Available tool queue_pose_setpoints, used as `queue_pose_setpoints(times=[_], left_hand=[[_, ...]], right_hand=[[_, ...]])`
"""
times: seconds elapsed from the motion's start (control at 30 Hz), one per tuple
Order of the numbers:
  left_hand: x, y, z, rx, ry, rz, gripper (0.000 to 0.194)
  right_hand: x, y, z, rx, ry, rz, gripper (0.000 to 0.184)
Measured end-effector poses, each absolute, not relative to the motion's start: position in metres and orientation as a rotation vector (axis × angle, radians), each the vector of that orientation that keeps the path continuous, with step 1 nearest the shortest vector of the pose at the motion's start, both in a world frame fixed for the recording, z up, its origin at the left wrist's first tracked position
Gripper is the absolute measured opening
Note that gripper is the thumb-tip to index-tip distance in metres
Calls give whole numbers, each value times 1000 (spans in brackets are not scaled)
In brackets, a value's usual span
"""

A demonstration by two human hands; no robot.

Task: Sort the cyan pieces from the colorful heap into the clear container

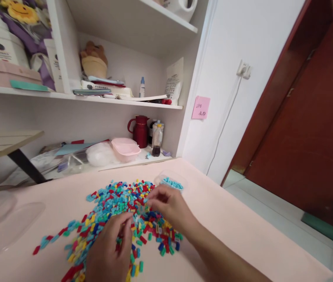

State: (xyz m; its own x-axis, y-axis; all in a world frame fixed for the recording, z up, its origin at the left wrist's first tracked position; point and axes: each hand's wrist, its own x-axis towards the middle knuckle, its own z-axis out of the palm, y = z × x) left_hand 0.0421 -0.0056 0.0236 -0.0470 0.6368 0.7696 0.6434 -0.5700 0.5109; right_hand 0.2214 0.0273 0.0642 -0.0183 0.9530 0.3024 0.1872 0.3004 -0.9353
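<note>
A wide heap of small plastic building blocks (116,197) in light blue, red, yellow, green and dark blue is spread over the pink tabletop. My left hand (109,246) is at the near side of the heap, thumb and forefinger closed together; anything between them is too small to make out. Over the right part of the heap, my right hand (169,203) pinches its fingertips together. Light blue shows at those tips, but I cannot tell a held block from the pile behind. Just beyond the right hand stands a clear plastic container (184,182) with light blue blocks (171,183) in it.
Clear plastic lids or trays (10,227) lie at the left. Behind the table, a shelf unit holds a pink bowl (125,149), a dark red jug (141,131) and a bottle (157,141) of dark liquid. A wooden stand (8,141) juts in at left.
</note>
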Motion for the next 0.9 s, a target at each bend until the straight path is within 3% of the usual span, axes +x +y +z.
queue_pose_setpoints(times=[0.07, 0.33, 0.6, 0.8, 0.9], left_hand=[[44, -8, 26, -2147, -1512, -1760, 17], [41, -6, 23, -2202, -1385, -1744, 11], [46, -12, 27, -2163, -1534, -1815, 14], [45, -13, 26, -2141, -1562, -1797, 15], [43, -11, 24, -2134, -1493, -1769, 13]], right_hand=[[239, 36, 69, -1162, -1435, 649, 17], [286, 61, 65, -1318, -1222, 287, 16], [293, 67, 58, -1400, -1234, 185, 14], [292, 64, 60, -1389, -1236, 140, 28], [281, 63, 59, -1319, -1314, 191, 21]])
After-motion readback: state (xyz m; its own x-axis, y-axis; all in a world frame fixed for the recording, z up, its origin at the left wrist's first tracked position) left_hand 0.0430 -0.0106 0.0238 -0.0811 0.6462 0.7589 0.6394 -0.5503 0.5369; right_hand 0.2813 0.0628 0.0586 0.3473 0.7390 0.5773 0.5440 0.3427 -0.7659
